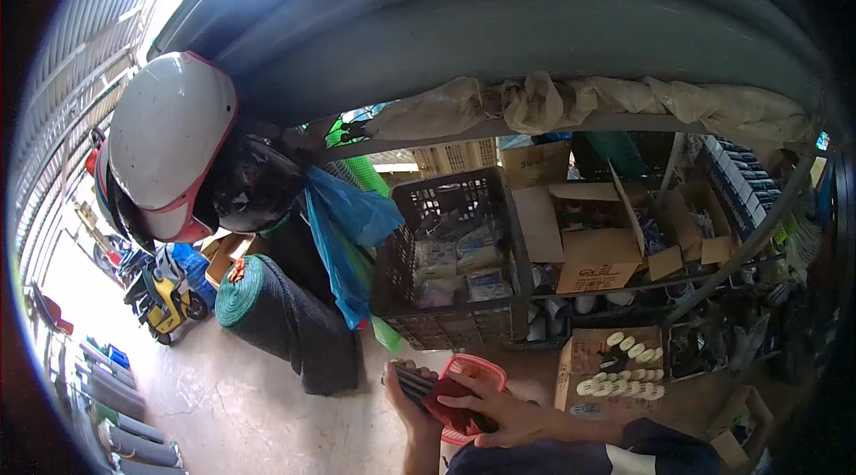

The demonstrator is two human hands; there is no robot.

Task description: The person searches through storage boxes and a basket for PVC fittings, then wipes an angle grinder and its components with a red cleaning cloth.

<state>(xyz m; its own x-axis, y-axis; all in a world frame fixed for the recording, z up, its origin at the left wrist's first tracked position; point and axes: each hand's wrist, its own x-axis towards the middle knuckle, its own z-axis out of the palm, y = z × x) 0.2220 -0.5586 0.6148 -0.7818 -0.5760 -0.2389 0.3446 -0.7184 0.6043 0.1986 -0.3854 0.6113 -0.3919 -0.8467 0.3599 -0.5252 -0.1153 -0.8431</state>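
Note:
My left hand point(412, 404), low in the middle of the head view, is closed around a bundle of dark grey bar-like pieces point(415, 382). From the right, my right hand point(499, 413) reaches across with its fingers over a dark red cloth-like piece point(446, 400) against that bundle. Exactly what the red piece is, I cannot tell. Just below and behind both hands is a red plastic basket point(486, 370), its inside mostly covered by them.
A black crate point(446, 325) of bagged goods stands ahead, beside open cardboard boxes point(599, 272). White round parts point(624, 384) lie on a carton at right. A rolled dark net point(294, 323) leans at left, below a hanging white helmet point(169, 132).

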